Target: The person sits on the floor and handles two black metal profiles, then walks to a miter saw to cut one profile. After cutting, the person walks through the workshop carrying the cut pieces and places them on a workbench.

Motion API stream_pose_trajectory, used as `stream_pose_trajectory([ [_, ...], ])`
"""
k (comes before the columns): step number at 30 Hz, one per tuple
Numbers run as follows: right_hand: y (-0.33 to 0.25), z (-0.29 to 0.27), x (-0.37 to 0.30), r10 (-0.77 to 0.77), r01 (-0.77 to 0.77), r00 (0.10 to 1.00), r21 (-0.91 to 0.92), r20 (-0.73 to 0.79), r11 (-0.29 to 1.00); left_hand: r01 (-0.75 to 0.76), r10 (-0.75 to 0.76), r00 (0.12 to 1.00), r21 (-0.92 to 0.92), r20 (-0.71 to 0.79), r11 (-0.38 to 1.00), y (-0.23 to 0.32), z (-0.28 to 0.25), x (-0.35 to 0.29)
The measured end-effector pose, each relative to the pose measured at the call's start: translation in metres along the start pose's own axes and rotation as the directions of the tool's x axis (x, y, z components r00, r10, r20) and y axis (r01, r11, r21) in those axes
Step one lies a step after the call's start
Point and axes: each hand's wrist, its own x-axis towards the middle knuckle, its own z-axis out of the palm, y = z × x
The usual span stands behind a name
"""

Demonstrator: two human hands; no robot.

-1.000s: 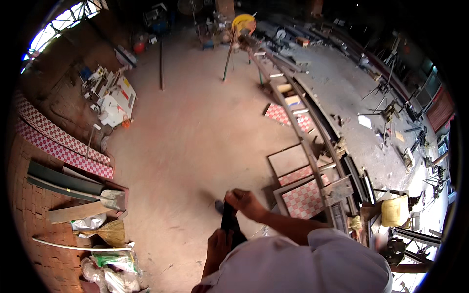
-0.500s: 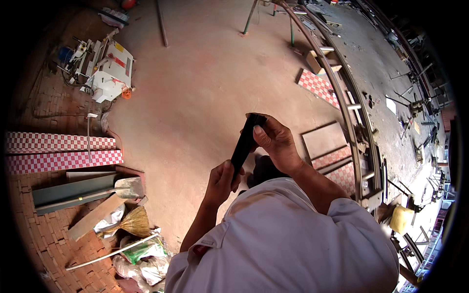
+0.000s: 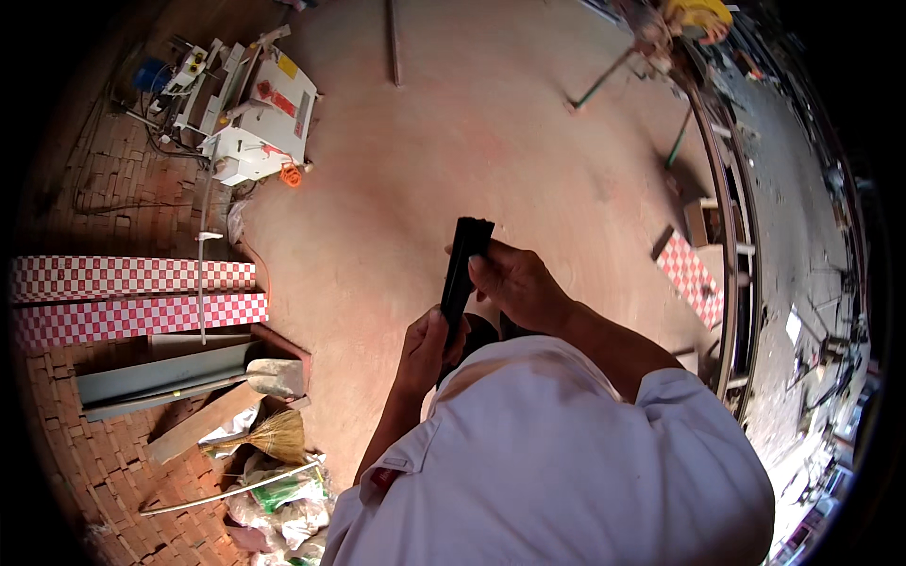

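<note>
Both my hands hold a dark, narrow, flat bar-like piece (image 3: pixel 462 269) out in front of my body, tilted with its far end up. My left hand (image 3: pixel 432 344) is closed round the near end, thumb lying along it. My right hand (image 3: pixel 519 283) grips it near the far end, with the thumb on the face toward me and the fingers behind it. The piece is almost black, so its surface details and exact kind cannot be made out.
A white machine (image 3: pixel 269 113) with an orange coiled cord stands at far left. Red-and-white checkered boxes (image 3: pixel 142 318), a shovel (image 3: pixel 276 377) and a straw broom (image 3: pixel 274 436) lie along the left. A long metal frame (image 3: pixel 727 283) runs down the right, beside another checkered panel (image 3: pixel 689 278).
My view has turned, so the machine and boxes sit further right in the picture. My right hand has slid slightly down from the far tip of the dark piece.
</note>
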Motion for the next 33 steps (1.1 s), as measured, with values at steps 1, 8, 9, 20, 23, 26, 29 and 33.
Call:
stream_pose_trajectory([
  [1, -0.009, -0.009, 0.031, -0.002, 0.002, 1.000, -0.023, 0.019, 1.000, -0.011, 0.011, 1.000, 0.010, -0.021, 1.000, 0.012, -0.012, 0.026],
  [8, -0.030, -0.073, 0.252, -0.134, 0.125, 0.987, -0.108, -0.083, 0.986, -0.072, 0.073, 0.996, 0.018, -0.052, 0.997, 0.063, -0.091, 0.234],
  [9, -0.036, -0.081, 0.286, -0.171, 0.151, 0.973, -0.129, -0.157, 0.980, -0.076, 0.077, 0.996, 0.011, -0.049, 0.997, 0.073, -0.102, 0.270],
  [20, -0.097, -0.223, 0.601, -0.022, 0.100, 0.864, 0.128, -0.504, 0.987, -0.135, 0.065, 0.982, 0.421, 0.176, 0.897, 0.232, -0.203, 0.638],
  [23, -0.115, -0.273, 0.647, -0.171, 0.284, 0.826, 0.134, -0.537, 0.950, -0.278, 0.165, 0.955, 0.547, 0.248, 0.789, 0.272, -0.192, 0.715],
  [26, -0.100, -0.339, 0.748, -0.112, 0.210, 0.861, 0.146, -0.497, 0.967, -0.164, 0.097, 0.983, 0.507, 0.156, 0.846, 0.268, -0.203, 0.821],
  [29, -0.101, -0.401, 0.848, -0.111, 0.175, 0.878, 0.097, -0.465, 0.980, -0.122, 0.095, 0.992, 0.412, 0.085, 0.903, 0.272, -0.211, 0.920],
  [33, -0.142, -0.473, 0.968, -0.077, 0.123, 0.932, 0.109, -0.354, 0.986, -0.039, 0.031, 0.999, 0.337, 0.029, 0.941, 0.333, -0.211, 1.030],
])
